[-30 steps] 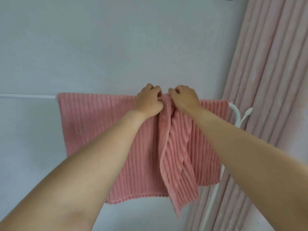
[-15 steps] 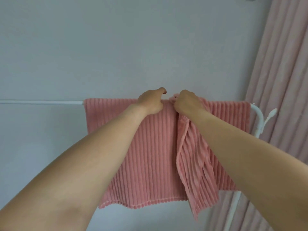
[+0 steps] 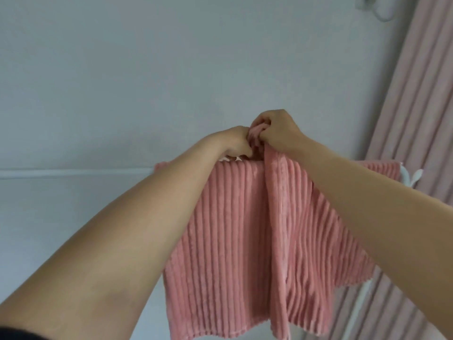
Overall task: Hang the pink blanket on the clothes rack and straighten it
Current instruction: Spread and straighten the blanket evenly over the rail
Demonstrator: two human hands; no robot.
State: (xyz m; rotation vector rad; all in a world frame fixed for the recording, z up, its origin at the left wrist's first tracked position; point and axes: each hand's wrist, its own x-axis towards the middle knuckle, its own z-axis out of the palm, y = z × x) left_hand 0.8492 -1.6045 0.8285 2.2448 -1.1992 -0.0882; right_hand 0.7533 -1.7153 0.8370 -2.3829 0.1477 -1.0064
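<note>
Right hand (image 3: 278,131) grips bunched fold of pink blanket (image 3: 235,241) above clothes rack (image 3: 73,173); left hand (image 3: 234,144) pinches beside it. Risk: uneven pull drags blanket off rail.

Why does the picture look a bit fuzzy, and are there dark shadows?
Head view: soft, even light, no hard shadows or glare; the hands and pink blanket look slightly smeared, and the wide lens leans the curtain at the right edge.
</note>
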